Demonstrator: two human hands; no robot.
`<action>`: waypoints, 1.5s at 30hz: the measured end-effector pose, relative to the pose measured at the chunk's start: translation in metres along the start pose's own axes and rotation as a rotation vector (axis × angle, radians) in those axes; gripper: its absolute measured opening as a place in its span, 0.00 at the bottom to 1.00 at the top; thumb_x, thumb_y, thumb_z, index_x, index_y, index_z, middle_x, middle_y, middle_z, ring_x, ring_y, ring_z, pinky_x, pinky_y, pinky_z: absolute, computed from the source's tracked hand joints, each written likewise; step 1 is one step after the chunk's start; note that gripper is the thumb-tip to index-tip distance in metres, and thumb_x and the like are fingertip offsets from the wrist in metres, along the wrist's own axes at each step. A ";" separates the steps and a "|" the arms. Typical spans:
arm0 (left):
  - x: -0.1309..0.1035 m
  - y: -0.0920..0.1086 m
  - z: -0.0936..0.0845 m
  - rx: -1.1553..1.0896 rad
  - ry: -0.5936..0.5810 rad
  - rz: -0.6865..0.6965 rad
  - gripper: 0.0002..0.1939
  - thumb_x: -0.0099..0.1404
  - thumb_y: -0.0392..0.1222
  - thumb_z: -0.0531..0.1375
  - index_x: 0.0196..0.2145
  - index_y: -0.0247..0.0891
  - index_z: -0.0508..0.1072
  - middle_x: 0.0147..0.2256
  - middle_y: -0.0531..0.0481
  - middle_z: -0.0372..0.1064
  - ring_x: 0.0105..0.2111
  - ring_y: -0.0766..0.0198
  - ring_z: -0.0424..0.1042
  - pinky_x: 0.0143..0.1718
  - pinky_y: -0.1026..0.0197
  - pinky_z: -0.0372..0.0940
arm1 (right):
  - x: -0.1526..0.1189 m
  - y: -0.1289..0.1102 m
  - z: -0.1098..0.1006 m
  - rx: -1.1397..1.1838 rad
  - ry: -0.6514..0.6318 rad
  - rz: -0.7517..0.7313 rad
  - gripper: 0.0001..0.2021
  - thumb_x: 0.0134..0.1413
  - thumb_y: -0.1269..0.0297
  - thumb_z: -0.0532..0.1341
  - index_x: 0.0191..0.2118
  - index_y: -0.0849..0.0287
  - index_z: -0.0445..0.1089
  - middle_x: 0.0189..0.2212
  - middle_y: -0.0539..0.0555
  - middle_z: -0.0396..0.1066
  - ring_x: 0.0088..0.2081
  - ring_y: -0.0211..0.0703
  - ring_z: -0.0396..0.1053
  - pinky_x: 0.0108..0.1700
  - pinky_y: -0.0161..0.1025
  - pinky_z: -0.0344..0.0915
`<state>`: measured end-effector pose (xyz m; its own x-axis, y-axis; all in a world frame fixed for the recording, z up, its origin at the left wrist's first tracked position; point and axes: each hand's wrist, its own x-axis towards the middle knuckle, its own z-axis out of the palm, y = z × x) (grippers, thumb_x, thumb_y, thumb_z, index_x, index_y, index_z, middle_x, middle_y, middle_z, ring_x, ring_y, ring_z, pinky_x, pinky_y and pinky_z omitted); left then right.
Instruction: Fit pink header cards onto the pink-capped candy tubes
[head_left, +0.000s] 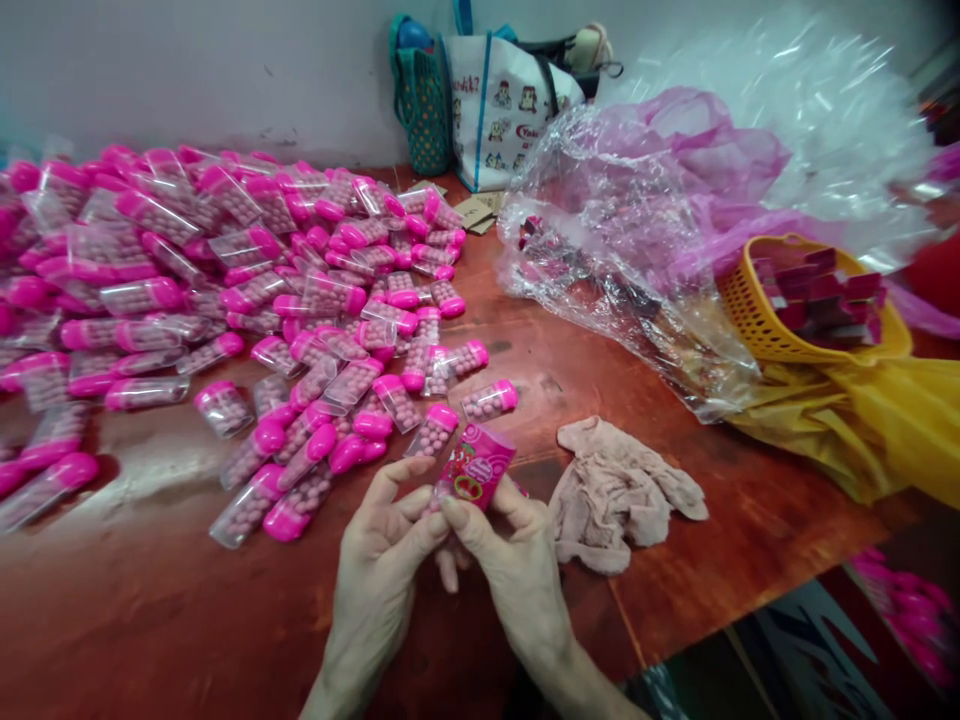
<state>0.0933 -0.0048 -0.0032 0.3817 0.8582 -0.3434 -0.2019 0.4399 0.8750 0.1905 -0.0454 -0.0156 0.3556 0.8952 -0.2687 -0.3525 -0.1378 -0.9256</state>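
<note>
A small pink printed sleeve [478,465] with fruit pictures is held up in front of me, tilted to the right. My right hand [517,570] pinches it, with the thumb on its lower front and the fingers behind. At the lower left end of the sleeve, my left hand [386,555] closes thumb and fingers; what lies right between those fingertips is mostly hidden. Just beyond the hands lie a clear candy tube [433,432] with a pink cap and another tube [490,400], both with pink balls inside.
A big heap of pink-capped candy tubes [247,240] spreads over the left of the red-brown table [172,610]. A crumpled cloth [622,495] lies right of my hands. Farther right are clear plastic [600,230] and a yellow basket [754,310] of folded sleeves. Bags [495,110] stand against the wall.
</note>
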 end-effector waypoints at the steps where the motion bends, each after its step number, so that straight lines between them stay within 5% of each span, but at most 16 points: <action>1: 0.000 0.000 0.001 -0.023 0.001 -0.018 0.20 0.55 0.34 0.62 0.43 0.37 0.59 0.21 0.54 0.70 0.12 0.69 0.65 0.13 0.69 0.60 | -0.002 0.002 0.001 -0.046 0.021 -0.029 0.08 0.51 0.60 0.62 0.33 0.60 0.73 0.22 0.48 0.66 0.21 0.32 0.60 0.23 0.31 0.59; 4: 0.000 0.000 0.004 -0.071 -0.016 -0.087 0.18 0.55 0.36 0.63 0.42 0.36 0.62 0.18 0.55 0.68 0.12 0.70 0.65 0.14 0.70 0.60 | -0.003 0.003 -0.001 -0.104 -0.001 -0.069 0.08 0.51 0.61 0.62 0.31 0.60 0.72 0.29 0.50 0.68 0.28 0.36 0.64 0.29 0.32 0.63; 9: 0.001 -0.008 -0.004 0.014 -0.045 -0.073 0.17 0.56 0.46 0.62 0.42 0.39 0.68 0.19 0.53 0.70 0.16 0.64 0.68 0.17 0.65 0.64 | 0.002 -0.010 -0.012 -0.022 -0.144 0.050 0.10 0.56 0.59 0.57 0.34 0.60 0.69 0.25 0.48 0.66 0.19 0.30 0.58 0.21 0.30 0.59; 13: 0.003 -0.006 -0.020 0.298 0.153 0.137 0.14 0.53 0.49 0.64 0.33 0.37 0.77 0.23 0.50 0.73 0.24 0.64 0.70 0.27 0.66 0.66 | -0.001 -0.021 -0.016 -0.212 -0.244 0.017 0.07 0.57 0.63 0.57 0.32 0.59 0.68 0.30 0.49 0.68 0.30 0.36 0.65 0.32 0.32 0.63; 15: 0.003 -0.003 -0.022 0.335 0.146 0.115 0.12 0.49 0.44 0.67 0.31 0.36 0.78 0.25 0.50 0.74 0.26 0.64 0.70 0.28 0.67 0.65 | -0.004 -0.024 -0.016 -0.310 -0.317 0.002 0.05 0.56 0.65 0.58 0.31 0.58 0.68 0.30 0.48 0.67 0.32 0.36 0.64 0.35 0.32 0.62; 18: 0.005 0.002 -0.016 0.151 0.096 -0.031 0.12 0.48 0.42 0.67 0.31 0.35 0.78 0.25 0.49 0.74 0.24 0.64 0.70 0.25 0.66 0.65 | -0.007 -0.021 -0.014 -0.362 -0.343 0.012 0.05 0.55 0.65 0.58 0.30 0.59 0.68 0.27 0.47 0.66 0.30 0.35 0.63 0.32 0.31 0.60; 23: 0.007 0.003 -0.011 -0.170 0.192 -0.098 0.14 0.50 0.47 0.65 0.31 0.32 0.76 0.26 0.46 0.74 0.23 0.62 0.71 0.24 0.62 0.67 | -0.012 -0.005 -0.006 -0.309 -0.384 0.138 0.05 0.49 0.65 0.63 0.29 0.58 0.66 0.22 0.45 0.64 0.24 0.34 0.61 0.25 0.29 0.57; 34: 0.008 -0.003 -0.008 -0.274 0.149 -0.113 0.11 0.49 0.43 0.67 0.26 0.32 0.74 0.20 0.50 0.71 0.13 0.70 0.62 0.11 0.70 0.56 | -0.012 0.016 0.002 -0.415 -0.271 -0.147 0.06 0.56 0.66 0.51 0.33 0.59 0.64 0.25 0.53 0.69 0.25 0.39 0.66 0.28 0.33 0.63; 40: 0.007 -0.009 -0.007 -0.259 0.159 -0.160 0.14 0.50 0.45 0.66 0.31 0.34 0.72 0.19 0.52 0.69 0.11 0.72 0.58 0.09 0.69 0.54 | -0.008 0.017 0.002 -0.375 -0.225 -0.015 0.09 0.55 0.62 0.53 0.26 0.59 0.63 0.23 0.54 0.70 0.23 0.40 0.67 0.26 0.34 0.65; 45: 0.005 -0.011 -0.007 -0.230 0.142 -0.171 0.13 0.52 0.45 0.65 0.32 0.34 0.71 0.18 0.54 0.67 0.10 0.74 0.54 0.10 0.70 0.53 | -0.007 0.018 0.002 -0.305 -0.232 -0.009 0.12 0.57 0.64 0.52 0.43 0.63 0.67 0.26 0.54 0.71 0.22 0.37 0.67 0.26 0.32 0.66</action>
<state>0.0909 -0.0036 -0.0175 0.3015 0.7879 -0.5369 -0.3508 0.6153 0.7059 0.1793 -0.0536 -0.0300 0.1400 0.9643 -0.2250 -0.0641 -0.2179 -0.9739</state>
